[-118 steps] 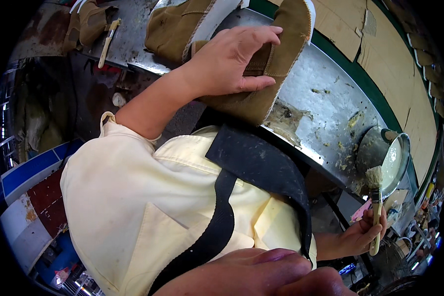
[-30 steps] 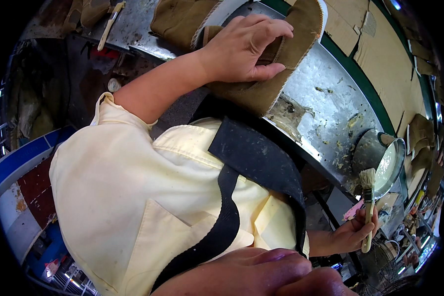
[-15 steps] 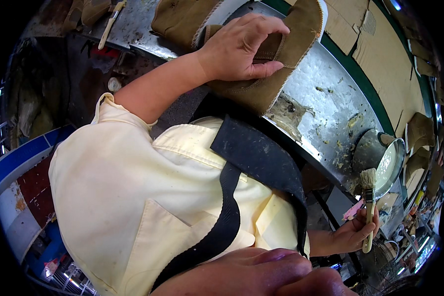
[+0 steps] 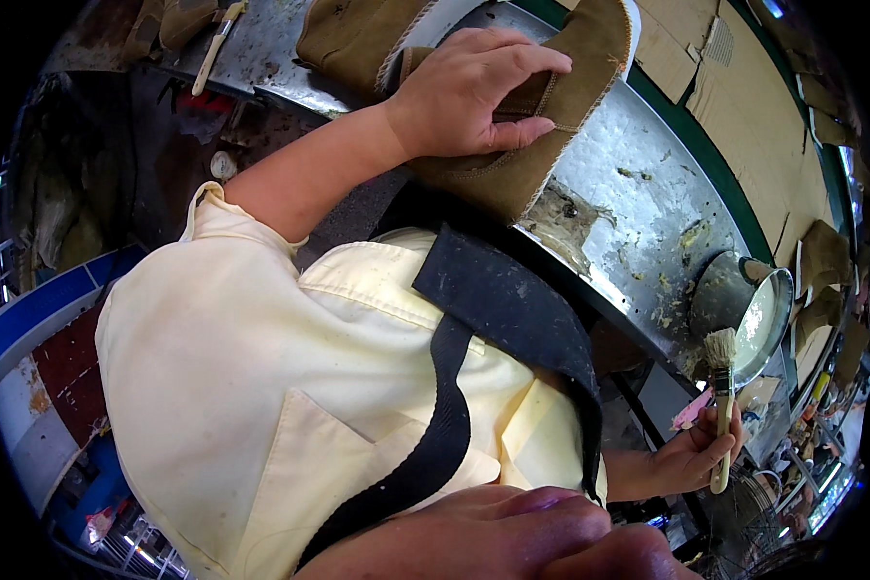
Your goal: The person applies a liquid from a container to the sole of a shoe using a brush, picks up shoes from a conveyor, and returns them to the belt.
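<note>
My left hand (image 4: 478,92) lies over a brown suede boot (image 4: 590,58) with whipstitched edges and a pale lining, at the bench's near edge. Its thumb and forefinger are stretched apart on the suede; the other fingers are mostly hidden. Low at the right, my right hand (image 4: 698,454) is closed round the wooden handle of a paintbrush (image 4: 723,387), bristles pointing up. The bristles overlap the near rim of a metal pot (image 4: 720,298) holding a whitish liquid; whether they touch it I cannot tell.
The stained metal bench (image 4: 652,184) curves along the front, with flat cardboard (image 4: 759,126) beyond a green edge. Another brown suede piece (image 4: 358,43) lies beside the boot. A second brush (image 4: 217,48) rests at the far left. More brown pieces (image 4: 824,259) stand at the right.
My left forefinger has straightened a little and the hand has shifted slightly over the boot. My right hand and the brush have barely moved.
</note>
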Motion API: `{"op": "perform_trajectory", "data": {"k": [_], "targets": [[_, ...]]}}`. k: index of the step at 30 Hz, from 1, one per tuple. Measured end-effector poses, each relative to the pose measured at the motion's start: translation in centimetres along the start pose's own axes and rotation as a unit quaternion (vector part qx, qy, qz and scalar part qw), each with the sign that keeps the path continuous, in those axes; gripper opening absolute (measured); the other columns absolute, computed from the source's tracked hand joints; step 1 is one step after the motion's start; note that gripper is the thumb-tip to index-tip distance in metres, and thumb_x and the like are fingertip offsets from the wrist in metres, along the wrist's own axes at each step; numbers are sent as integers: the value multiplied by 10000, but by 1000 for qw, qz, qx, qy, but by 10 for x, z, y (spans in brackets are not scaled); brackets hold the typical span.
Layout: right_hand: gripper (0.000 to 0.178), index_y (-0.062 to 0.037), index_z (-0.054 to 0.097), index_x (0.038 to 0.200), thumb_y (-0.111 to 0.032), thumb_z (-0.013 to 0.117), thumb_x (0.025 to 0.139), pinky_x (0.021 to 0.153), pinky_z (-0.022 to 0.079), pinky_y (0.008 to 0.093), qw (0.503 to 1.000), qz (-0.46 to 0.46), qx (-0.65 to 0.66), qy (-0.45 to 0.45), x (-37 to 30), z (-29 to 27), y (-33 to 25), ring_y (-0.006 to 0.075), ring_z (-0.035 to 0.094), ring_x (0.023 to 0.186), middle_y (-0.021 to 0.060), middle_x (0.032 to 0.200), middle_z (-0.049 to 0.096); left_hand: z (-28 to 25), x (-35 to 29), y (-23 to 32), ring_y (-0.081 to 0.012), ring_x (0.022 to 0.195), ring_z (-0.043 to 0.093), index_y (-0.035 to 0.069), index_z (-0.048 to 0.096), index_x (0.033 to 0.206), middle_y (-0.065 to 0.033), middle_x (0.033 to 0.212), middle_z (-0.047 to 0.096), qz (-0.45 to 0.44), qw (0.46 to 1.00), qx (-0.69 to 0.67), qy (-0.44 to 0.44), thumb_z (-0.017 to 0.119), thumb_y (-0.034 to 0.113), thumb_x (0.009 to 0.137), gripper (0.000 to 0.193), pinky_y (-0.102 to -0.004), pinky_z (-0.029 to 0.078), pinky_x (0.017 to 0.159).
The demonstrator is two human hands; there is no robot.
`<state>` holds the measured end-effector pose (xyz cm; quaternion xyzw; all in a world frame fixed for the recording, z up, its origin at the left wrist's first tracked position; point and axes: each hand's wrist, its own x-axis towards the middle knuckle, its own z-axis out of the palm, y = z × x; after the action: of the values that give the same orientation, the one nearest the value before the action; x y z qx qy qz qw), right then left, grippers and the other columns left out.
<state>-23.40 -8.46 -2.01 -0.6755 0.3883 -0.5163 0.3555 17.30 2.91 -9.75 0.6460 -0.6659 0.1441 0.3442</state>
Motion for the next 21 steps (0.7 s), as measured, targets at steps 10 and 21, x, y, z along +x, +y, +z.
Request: {"op": "perform_trajectory", "data": {"k": [10, 21], "targets": [[382, 78, 534, 1038, -275, 463, 910, 686, 484, 224, 1000, 12, 0, -10, -1, -7, 4, 143, 586, 710, 139, 865, 603, -2, 0, 12, -323, 1013, 510, 61, 337, 1288, -194, 1103, 527, -151, 986, 69, -33, 543, 575, 739, 781, -387, 359, 904], [349, 42, 548, 1030, -275, 504, 891, 716, 462, 247, 995, 20, 68, 73, 7, -23, 10, 157, 584, 752, 122, 870, 605, 11, 68, -23, -224, 990, 541, 42, 464, 1193, -118, 1102, 559, -384, 849, -242, -272, 568, 530, 765, 658, -314, 414, 854]]}}
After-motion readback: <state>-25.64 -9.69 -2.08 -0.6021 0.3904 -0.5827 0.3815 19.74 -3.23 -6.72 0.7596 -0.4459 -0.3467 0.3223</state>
